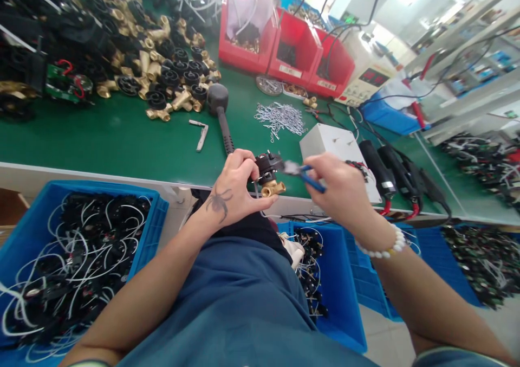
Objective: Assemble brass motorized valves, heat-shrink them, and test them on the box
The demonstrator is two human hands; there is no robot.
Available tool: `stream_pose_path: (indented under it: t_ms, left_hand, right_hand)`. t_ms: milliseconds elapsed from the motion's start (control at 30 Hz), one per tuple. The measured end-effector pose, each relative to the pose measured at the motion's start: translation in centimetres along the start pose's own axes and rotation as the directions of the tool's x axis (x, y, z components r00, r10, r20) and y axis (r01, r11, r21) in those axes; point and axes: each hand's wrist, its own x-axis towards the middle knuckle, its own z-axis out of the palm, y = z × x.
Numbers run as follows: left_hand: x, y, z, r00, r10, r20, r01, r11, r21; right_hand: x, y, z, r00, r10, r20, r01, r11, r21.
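My left hand (pixel 238 188) is closed around a black-and-brass valve assembly (pixel 268 166) at the front edge of the green table. Its brass fitting (pixel 273 188) points down and to the right, below the black housing. In my right hand (pixel 339 191) are blue-handled pliers (pixel 311 179), gripped by the handles. The metal jaws of the pliers, slightly blurred, meet the right side of the black housing; I cannot tell what they bite on. Just beyond my left hand lies a black rubber mallet (pixel 219 104). A pile of small silvery clips (pixel 280 118) is spread past the valve.
Brass and black valve parts (pixel 162 69) heap at the back left. Red bins (pixel 294 47) stand at the back, near a beige power supply (pixel 369 71). A white box (pixel 331 142) and black power screwdrivers (pixel 377 166) sit at right. Blue crates (pixel 156 220) flank me below the table.
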Motion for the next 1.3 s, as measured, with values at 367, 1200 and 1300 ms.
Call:
stream_pose_path:
  t_ms: [367, 1200, 1300]
  left_hand:
    - [0.0, 0.1, -0.1, 0.999, -0.034, 0.01, 0.034, 0.999, 0.001]
    - [-1.3, 3.2, -1.8, 0.991, 0.102, -0.086, -0.085, 0.98, 0.182]
    - [-1.4, 4.1, -2.3, 0.99, 0.123, -0.075, -0.105, 0.973, 0.204]
  right_hand:
    - [-0.2, -0.6, 0.8, 0.991, 0.026, 0.13, -0.026, 1.0, -0.005]
    - [-0.9, -2.7, 6.8, 0.877, 0.473, -0.079, -0.346, 0.738, 0.58]
    - [-1.7, -4.7, 4.5, 0.897, 0.405, 0.178, -0.309, 0.287, 0.906]
